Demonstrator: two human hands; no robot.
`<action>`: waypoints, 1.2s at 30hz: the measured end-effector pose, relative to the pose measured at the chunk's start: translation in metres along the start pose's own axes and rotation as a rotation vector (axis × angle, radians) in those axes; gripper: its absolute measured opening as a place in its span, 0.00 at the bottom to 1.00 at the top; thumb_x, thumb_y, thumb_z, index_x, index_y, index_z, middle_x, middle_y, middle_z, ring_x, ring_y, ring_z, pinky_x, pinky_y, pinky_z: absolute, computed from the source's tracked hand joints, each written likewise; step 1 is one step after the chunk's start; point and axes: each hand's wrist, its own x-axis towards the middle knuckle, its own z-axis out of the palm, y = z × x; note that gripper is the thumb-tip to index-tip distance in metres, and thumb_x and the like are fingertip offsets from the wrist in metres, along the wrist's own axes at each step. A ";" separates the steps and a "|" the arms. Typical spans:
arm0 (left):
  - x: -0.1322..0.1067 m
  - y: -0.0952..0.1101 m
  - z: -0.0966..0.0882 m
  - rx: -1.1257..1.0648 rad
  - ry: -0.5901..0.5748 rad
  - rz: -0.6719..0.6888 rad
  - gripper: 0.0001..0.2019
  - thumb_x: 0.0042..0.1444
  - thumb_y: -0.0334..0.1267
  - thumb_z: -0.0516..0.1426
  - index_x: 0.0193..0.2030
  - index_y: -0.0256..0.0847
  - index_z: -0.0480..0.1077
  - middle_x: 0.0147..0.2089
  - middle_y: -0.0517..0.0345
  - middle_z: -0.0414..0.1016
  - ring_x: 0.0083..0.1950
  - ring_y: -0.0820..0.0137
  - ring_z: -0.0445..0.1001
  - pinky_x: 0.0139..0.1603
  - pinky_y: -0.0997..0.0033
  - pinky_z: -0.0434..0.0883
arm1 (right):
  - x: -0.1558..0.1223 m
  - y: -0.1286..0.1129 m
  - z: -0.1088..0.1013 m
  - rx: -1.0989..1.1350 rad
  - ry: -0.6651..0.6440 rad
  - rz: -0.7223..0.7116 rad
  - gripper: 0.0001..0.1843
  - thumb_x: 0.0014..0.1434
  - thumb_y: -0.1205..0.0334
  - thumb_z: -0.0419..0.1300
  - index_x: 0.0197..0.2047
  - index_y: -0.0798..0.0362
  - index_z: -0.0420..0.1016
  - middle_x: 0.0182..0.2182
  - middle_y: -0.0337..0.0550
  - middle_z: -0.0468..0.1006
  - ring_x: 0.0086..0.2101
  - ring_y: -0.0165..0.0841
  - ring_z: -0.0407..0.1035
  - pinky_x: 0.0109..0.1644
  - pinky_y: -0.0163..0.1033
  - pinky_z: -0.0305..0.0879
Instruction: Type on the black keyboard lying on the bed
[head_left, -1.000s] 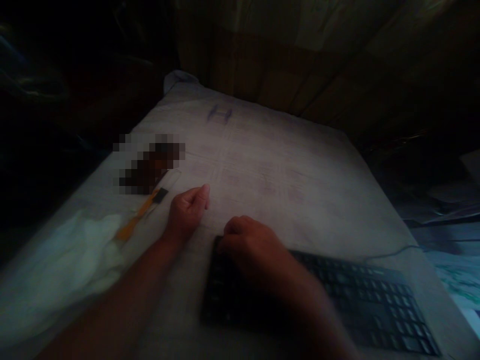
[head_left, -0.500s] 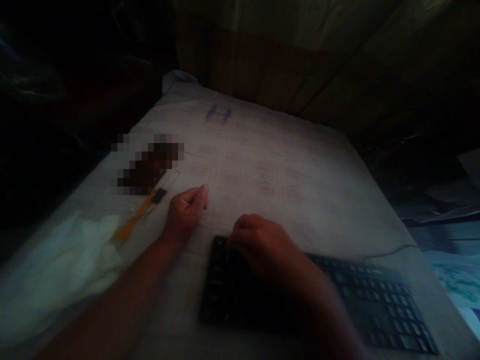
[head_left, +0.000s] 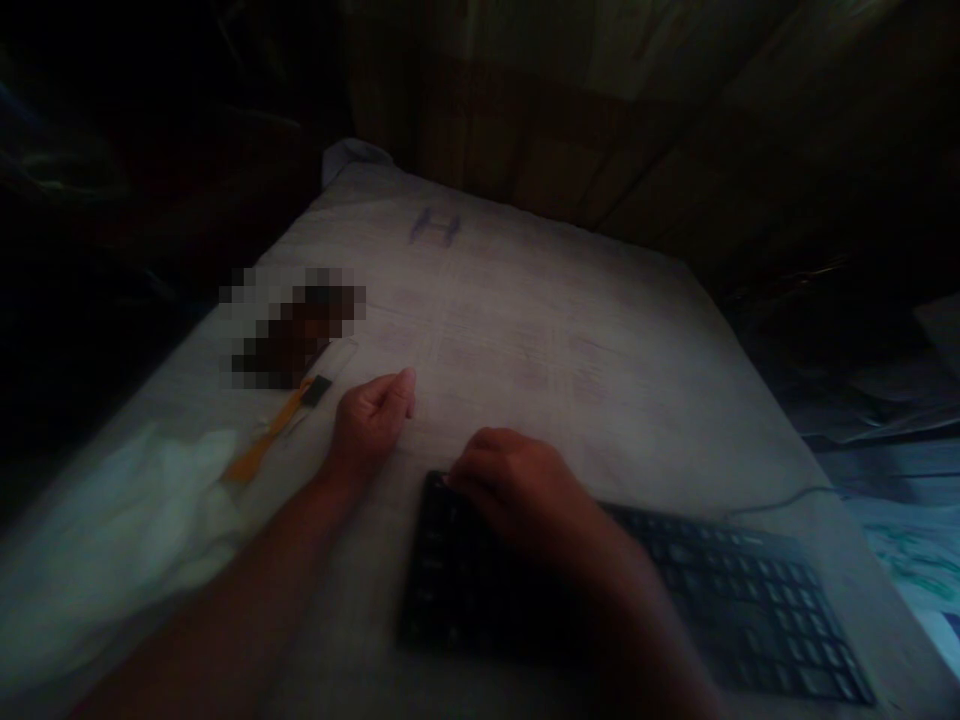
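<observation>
A black keyboard (head_left: 750,610) lies across the front of the cloth-covered surface, its middle hidden under my right forearm. My right hand (head_left: 517,490) is over the keyboard's upper left corner, its fingers bent and pressed together. Whatever may be between those fingertips is too dark and small to make out. To the left, beyond the keyboard's edge, my left hand (head_left: 375,415) rests on the cloth, closed in a loose fist with the thumb on top. Nothing shows in it. Nearest to it is a thin item with an orange handle (head_left: 259,445) and a dark block at one end.
A crumpled whitish cloth or bag (head_left: 150,540) lies at the left front. Behind the orange-handled item, a dark brown thing (head_left: 300,330) is pixelated. The keyboard's cable (head_left: 787,497) runs off the right edge of the pale patterned cloth (head_left: 510,300). A dark curtain-like backdrop (head_left: 540,120) hangs behind.
My right hand has shifted very slightly to the left over the keyboard's corner. My left hand stays in place, still closed.
</observation>
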 end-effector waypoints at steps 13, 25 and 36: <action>0.000 0.000 0.001 0.006 0.009 0.005 0.19 0.60 0.44 0.50 0.19 0.43 0.59 0.15 0.67 0.54 0.19 0.75 0.55 0.20 0.73 0.55 | -0.002 -0.002 -0.002 0.043 -0.002 -0.084 0.08 0.61 0.70 0.59 0.37 0.54 0.80 0.34 0.44 0.77 0.33 0.31 0.68 0.38 0.36 0.61; 0.000 -0.002 0.001 0.019 0.008 0.021 0.19 0.61 0.44 0.50 0.19 0.42 0.59 0.15 0.67 0.54 0.19 0.75 0.56 0.20 0.73 0.56 | 0.006 -0.002 0.011 0.057 0.049 -0.131 0.09 0.61 0.70 0.59 0.39 0.52 0.81 0.35 0.44 0.78 0.35 0.32 0.69 0.40 0.36 0.64; 0.001 0.000 0.000 0.012 0.002 0.015 0.19 0.61 0.44 0.50 0.19 0.42 0.59 0.15 0.67 0.53 0.19 0.75 0.54 0.20 0.73 0.54 | -0.001 0.006 0.001 0.119 -0.011 -0.104 0.07 0.60 0.71 0.61 0.38 0.54 0.80 0.35 0.42 0.77 0.35 0.31 0.69 0.40 0.35 0.63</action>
